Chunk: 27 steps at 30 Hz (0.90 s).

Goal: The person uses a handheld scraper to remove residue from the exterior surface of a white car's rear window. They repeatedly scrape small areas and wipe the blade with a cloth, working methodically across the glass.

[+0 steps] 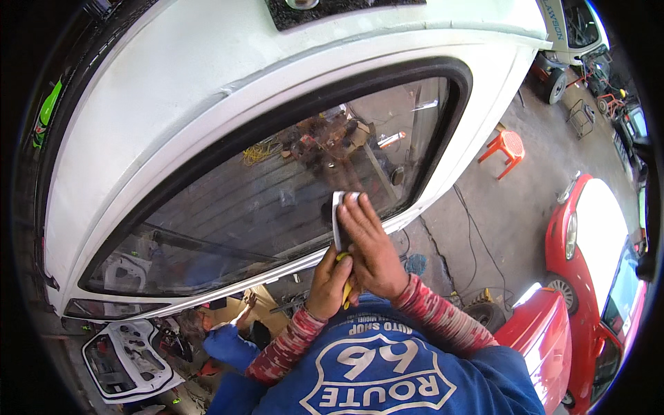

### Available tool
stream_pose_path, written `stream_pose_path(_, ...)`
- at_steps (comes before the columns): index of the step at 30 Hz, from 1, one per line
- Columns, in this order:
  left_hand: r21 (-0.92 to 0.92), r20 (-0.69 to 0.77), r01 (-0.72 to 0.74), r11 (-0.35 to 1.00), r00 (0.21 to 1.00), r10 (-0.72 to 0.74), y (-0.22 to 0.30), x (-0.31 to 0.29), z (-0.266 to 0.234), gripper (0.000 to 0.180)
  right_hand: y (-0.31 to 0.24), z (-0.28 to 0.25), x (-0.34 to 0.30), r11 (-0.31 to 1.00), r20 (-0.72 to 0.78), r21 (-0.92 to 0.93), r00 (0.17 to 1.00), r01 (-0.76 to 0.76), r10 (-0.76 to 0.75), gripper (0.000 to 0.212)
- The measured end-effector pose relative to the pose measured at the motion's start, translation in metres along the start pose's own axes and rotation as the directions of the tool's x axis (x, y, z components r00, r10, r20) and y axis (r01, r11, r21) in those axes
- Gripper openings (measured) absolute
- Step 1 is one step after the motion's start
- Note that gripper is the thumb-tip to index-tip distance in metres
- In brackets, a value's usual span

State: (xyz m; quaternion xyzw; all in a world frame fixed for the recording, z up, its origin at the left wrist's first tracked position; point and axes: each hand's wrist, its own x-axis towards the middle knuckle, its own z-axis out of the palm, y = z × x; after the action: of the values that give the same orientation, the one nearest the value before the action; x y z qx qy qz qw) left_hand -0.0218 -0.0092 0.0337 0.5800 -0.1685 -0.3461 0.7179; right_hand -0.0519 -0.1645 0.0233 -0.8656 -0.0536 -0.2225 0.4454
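Both my hands are close together in front of my chest, before the window (pixel 277 200) of a white vehicle body. My left hand (pixel 324 287) is closed around a yellow handle-like part (pixel 347 294). Above it rises a flat, thin piece (pixel 337 218), dark on its face with a white edge; whether it joins the yellow part is hidden by my fingers. The fingers of my right hand (pixel 373 256) are stretched out and lie flat against that piece. Black rubber (pixel 453 76) frames the window glass.
A white panel (pixel 173 104) curves around the window. To the right are an orange stool (pixel 512 144), dark cables (pixel 474 235) and a red car (pixel 588 277). At lower left a loose door panel (pixel 128 360) stands near a person in blue (pixel 232 346).
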Motion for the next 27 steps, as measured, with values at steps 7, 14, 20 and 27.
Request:
stream_pose_path(7, -0.096, 0.034, 0.026, 0.995, 0.999, -0.023, -0.008, 0.003, 0.001, 0.04, 0.001, -0.009, 0.006, 0.999, 0.012, -0.018, 0.999, 0.036, -0.036, 0.077)
stream_pose_path(14, 0.232, -0.08, -0.124, 0.965, 0.986, 0.145, -0.018, -0.002, -0.003, 0.043, -0.005, 0.0, -0.003, 0.969, 0.091, -0.243, 0.994, -0.039, 0.063, 0.081)
stream_pose_path(20, 0.152, -0.084, -0.128, 0.98, 0.986, 0.141, -0.024, -0.002, -0.003, 0.043, -0.001, 0.001, 0.0, 0.981, 0.065, -0.192, 0.998, 0.028, -0.016, 0.078)
stream_pose_path(27, 0.114, -0.065, -0.095, 0.989, 0.993, 0.103, -0.023, -0.004, 0.0, 0.041, -0.003, 0.001, 0.002, 0.993, 0.055, -0.11, 0.998, 0.047, -0.041, 0.078)
